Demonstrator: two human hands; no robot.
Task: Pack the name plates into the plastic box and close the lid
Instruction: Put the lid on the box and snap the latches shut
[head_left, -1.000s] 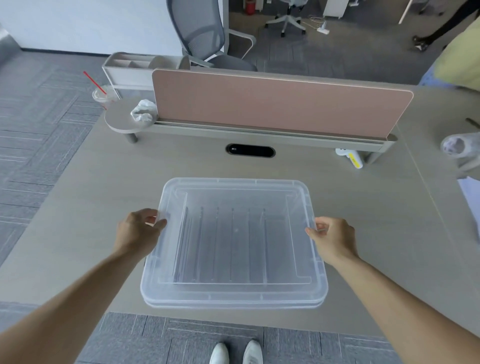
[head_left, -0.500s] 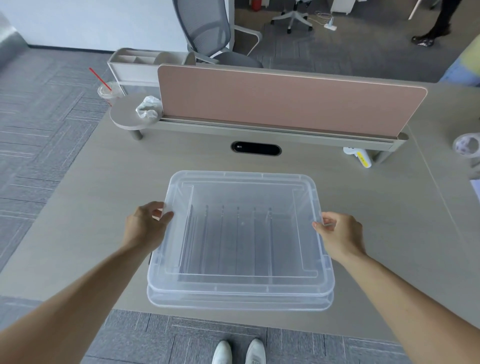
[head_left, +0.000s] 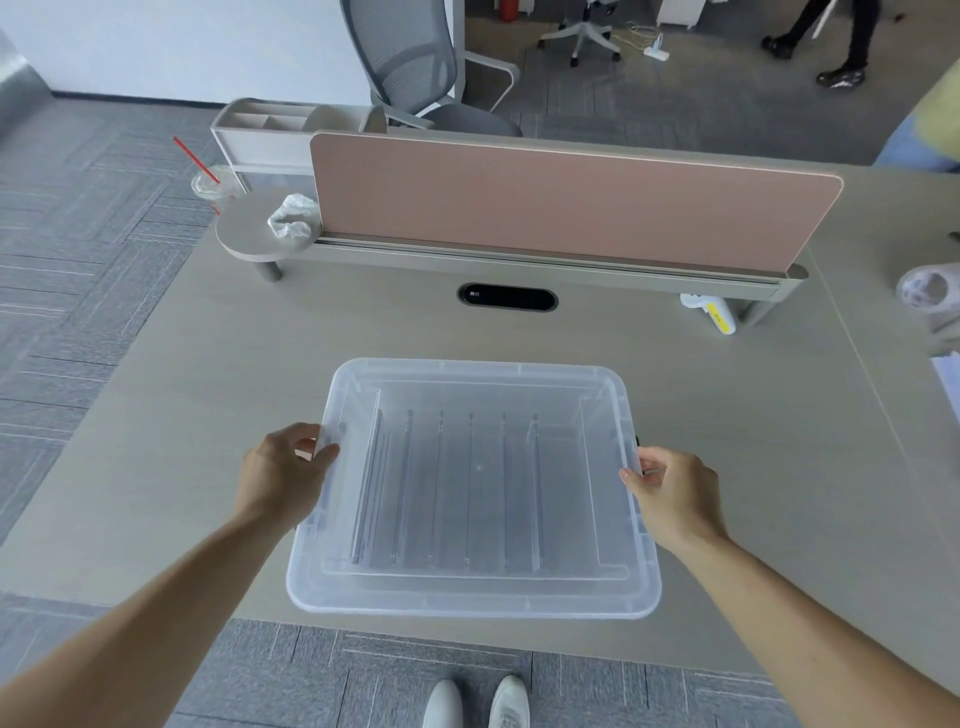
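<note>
A clear plastic box stands near the front edge of the beige desk. Its clear lid lies flat over it. Through the lid I see several clear name plates standing on edge in a row inside. My left hand pinches the lid's left rim, thumb on top. My right hand grips the lid's right rim the same way.
A pink divider panel crosses the desk behind the box, with a cable slot in front of it. A white-and-yellow tool, crumpled tissue, a cup with a red straw and a tape roll lie around.
The lid was offset above the box, showing a double front edge. It now sits lower and lined up with the box. Both hands kept their hold on its sides.
</note>
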